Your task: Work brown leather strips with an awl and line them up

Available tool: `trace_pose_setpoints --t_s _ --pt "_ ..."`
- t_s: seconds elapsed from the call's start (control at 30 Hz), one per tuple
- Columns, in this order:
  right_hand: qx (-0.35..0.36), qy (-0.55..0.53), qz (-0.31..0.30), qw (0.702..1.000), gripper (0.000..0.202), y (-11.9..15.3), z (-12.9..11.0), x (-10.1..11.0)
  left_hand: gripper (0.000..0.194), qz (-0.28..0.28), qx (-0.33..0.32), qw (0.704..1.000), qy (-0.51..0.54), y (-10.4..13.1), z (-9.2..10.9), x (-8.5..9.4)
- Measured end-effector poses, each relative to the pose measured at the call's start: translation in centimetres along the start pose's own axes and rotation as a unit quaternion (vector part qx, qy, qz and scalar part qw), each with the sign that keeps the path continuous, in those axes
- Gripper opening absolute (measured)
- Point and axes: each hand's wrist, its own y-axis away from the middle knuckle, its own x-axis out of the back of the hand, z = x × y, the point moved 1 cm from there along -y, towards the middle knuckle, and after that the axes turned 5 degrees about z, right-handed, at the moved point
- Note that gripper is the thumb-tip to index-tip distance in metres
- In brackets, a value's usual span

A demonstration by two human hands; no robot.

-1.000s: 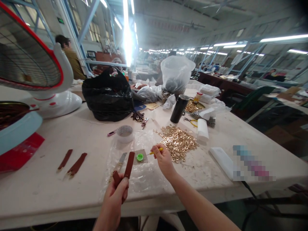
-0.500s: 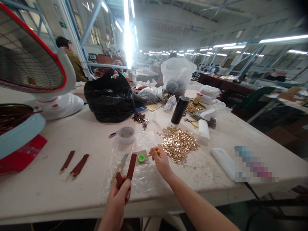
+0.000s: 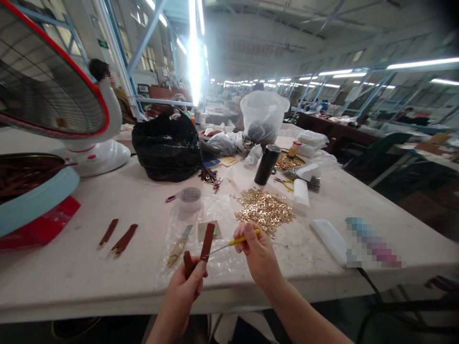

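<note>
Brown leather straps [image 3: 207,241] are gripped in my left hand [image 3: 189,282], near the table's front edge. Between the fingers and thumb of my right hand [image 3: 256,253] is a yellow-handled awl [image 3: 244,237]. Its thin metal shaft points left, and the tip meets the strap just above my left thumb. Behind the strap, a green cap [image 3: 214,230] on a small grey square [image 3: 201,232] is mostly hidden. A utility knife [image 3: 180,245] lies left of the straps on a clear plastic sheet [image 3: 224,210].
Gold rings [image 3: 265,208] lie heaped beyond my right hand. A tape roll [image 3: 190,198], black tumbler [image 3: 267,165], white roll [image 3: 300,194] and black bag [image 3: 167,148] stand farther back. More straps [image 3: 124,240] lie left, near a fan [image 3: 91,160]. A white power strip [image 3: 328,241] sits right.
My right hand has turned and brought the awl's tip to the strap. My left hand and the straps sit slightly farther right in view, now covering part of the green cap.
</note>
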Motion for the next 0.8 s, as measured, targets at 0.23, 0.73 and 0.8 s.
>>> trace_pose_setpoints --t_s 0.23,0.73,0.8 --pt "-0.051 -0.030 0.013 0.998 0.035 0.1 1.2 0.0 0.029 0.003 0.013 1.000 0.011 0.7 0.4 -0.1" --pt "-0.063 0.220 -0.234 0.945 0.032 1.7 1.2 -0.4 0.018 -0.057 -0.005 0.998 -0.026 1.8 1.2 -0.6" --pt "-0.103 0.182 -0.247 0.946 0.032 1.5 1.2 -0.5 0.017 -0.065 -0.003 0.998 -0.024 1.7 1.2 -0.6"
